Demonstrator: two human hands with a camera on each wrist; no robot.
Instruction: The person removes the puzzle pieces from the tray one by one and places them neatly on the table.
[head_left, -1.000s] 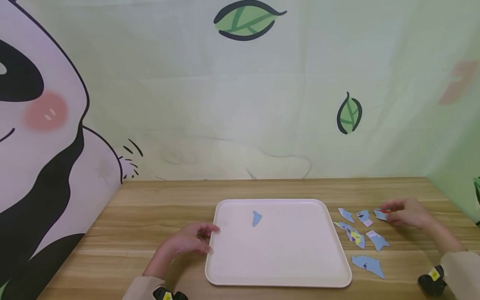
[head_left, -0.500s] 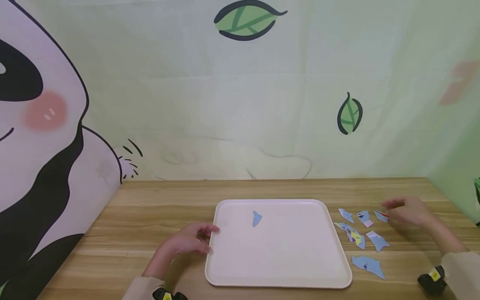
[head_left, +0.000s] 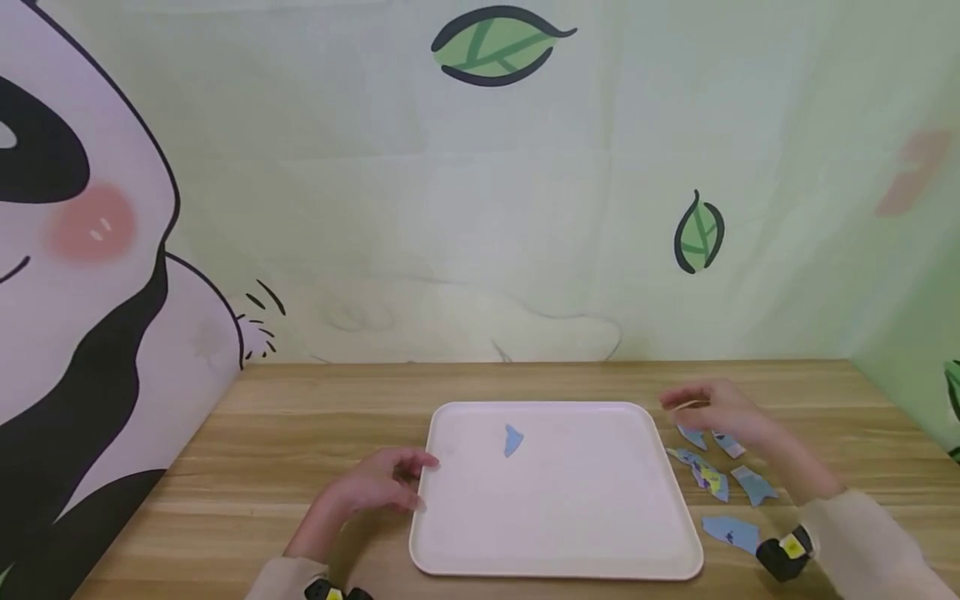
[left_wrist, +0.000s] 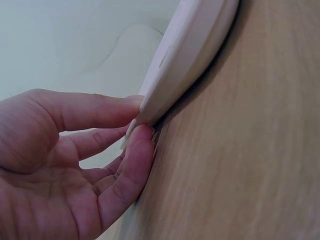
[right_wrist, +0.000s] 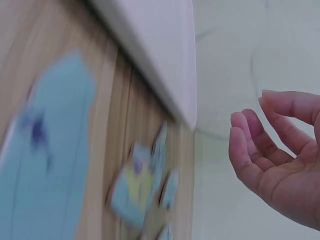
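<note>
A white tray (head_left: 555, 517) lies on the wooden table with one small blue puzzle piece (head_left: 513, 441) near its far left. At the tray's left edge, my left hand (head_left: 382, 479) pinches the rim between thumb and fingers, as the left wrist view shows up close on the tray (left_wrist: 185, 55). Above the table by the tray's far right corner is my right hand (head_left: 712, 408). Its fingers (right_wrist: 247, 145) are loosely bent, and nothing shows between them in the right wrist view. Below it lie a yellow-and-blue piece (head_left: 705, 475) and other puzzle pieces, some partly covered by the arm.
Right of the tray are a blue piece (head_left: 753, 485) with a pale end and a larger blue piece (head_left: 731, 532), partly behind the wrist camera. A printed cloth wall (head_left: 525, 250) stands behind the table (head_left: 315, 400).
My right hand has moved left from the far right piece to the tray's far right corner. That piece's former spot is now behind my arm. My left hand stays at the rim.
</note>
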